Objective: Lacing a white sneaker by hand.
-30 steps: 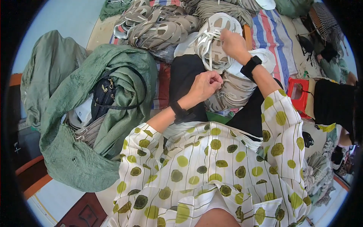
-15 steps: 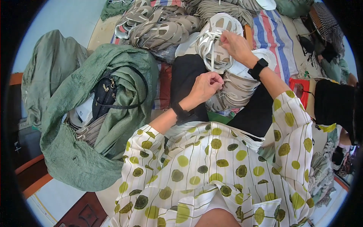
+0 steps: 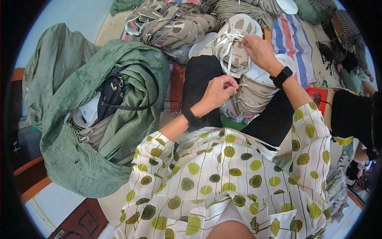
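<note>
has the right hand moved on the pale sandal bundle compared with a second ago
Barely. The right hand stays on the pale sandal bundle, at the same spot beside the striped cloth.

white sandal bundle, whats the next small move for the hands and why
Probably pull the cord snug with the left hand. It is pinched shut a little below the white sandal bundle, while the right hand rests on the bundle's right edge, seemingly steadying it; white straps cross its top.

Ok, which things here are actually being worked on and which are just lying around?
In hand:
white strappy sandal upper, gripped by right hand
white strap end, pinched by left hand

Lying about:
green woven sack
black handbag
striped mat
pile of grey sandals
</note>
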Available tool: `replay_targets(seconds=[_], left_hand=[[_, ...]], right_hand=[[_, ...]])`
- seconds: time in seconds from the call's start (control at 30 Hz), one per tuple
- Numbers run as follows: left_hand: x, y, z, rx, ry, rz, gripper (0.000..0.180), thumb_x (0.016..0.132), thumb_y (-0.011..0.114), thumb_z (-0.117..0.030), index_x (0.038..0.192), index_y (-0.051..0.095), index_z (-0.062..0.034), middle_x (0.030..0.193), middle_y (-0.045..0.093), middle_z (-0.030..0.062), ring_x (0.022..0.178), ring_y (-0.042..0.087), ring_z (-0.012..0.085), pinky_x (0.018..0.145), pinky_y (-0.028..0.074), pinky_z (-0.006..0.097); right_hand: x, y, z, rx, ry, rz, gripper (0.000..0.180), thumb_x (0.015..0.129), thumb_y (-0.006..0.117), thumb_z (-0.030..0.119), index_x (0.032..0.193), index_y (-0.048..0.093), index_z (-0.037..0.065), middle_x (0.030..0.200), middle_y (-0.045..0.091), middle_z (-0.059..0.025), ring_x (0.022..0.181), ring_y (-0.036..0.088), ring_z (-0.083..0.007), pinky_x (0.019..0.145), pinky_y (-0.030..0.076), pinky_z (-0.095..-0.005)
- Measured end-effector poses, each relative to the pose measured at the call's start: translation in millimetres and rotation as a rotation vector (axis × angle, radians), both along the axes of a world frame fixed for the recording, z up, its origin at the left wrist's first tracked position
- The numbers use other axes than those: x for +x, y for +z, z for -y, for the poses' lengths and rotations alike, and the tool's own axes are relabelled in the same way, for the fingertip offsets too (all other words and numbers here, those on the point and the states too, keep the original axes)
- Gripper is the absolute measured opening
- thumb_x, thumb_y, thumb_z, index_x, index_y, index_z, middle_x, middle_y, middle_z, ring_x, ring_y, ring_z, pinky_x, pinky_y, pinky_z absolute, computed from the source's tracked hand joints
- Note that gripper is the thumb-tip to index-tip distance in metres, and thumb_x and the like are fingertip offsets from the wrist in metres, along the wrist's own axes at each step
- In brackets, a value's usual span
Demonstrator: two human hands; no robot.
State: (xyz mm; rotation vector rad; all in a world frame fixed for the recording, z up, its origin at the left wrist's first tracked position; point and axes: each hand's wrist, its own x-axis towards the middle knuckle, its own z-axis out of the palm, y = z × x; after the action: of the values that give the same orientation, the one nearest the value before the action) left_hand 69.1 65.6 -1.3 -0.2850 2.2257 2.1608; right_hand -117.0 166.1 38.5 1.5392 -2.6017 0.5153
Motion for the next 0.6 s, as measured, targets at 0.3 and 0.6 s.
replay_targets(seconds=[0.3,0.6], left_hand=[[-3,-3,-6,0.036,0.058,-0.066,0.009,0.071,0.054,-0.002,0.077,0.059,0.0029,0.066,0.061,0.0082,0.062,0.061,0.0126,0.056,0.047,0.025],[3,-3,-1,0.123,0.049,-0.009,0.008,0.073,0.053,0.001,0.08,0.057,0.0021,0.072,0.06,0.0056,0.066,0.059,0.0108,0.059,0.046,0.023]], right_hand=[[1,-18,4,-0.289,-0.144,0.399,0.015,0.073,0.05,0.01,0.086,0.053,0.003,0.075,0.061,-0.0131,0.073,0.058,-0.0309,0.064,0.045,-0.0378],[4,4,21,0.078,-0.014,0.036,0.017,0.073,0.057,0.018,0.08,0.055,0.002,0.073,0.058,-0.0128,0.068,0.058,-0.0286,0.062,0.045,-0.0365]])
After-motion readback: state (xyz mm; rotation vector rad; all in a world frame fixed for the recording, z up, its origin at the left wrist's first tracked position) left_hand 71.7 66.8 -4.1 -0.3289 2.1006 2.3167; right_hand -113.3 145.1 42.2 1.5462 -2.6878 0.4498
